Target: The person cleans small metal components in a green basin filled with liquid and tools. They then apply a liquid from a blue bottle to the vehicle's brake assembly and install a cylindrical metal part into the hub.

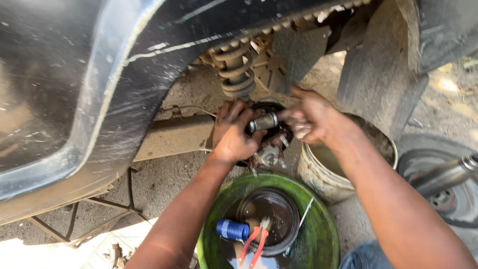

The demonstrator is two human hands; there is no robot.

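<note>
**A:** What fills the view, largest first?

**B:** A dark, dusty car body panel [74, 99] curves over the wheel arch. Below it runs a dirt-caked axle beam [174, 137], and a ribbed coil spring [236, 74] stands above the hub.

**A:** And on the ground?

**B:** A round green plastic basin [308, 234] holds dark liquid, a circular metal drum [276, 219], red-handled pliers [254, 246] and a blue cylinder [232, 230]. Beside it stands a grimy pale bucket [318, 172].

**A:** The hands?

**B:** Both are greasy. The left hand [231, 132] wraps around the rusty wheel hub [269, 144], just under the spring. The right hand [311, 117] closes its fingers on a short shiny metal cylinder [264, 121] at the hub's centre. The two hands sit close together, nearly touching.
</note>
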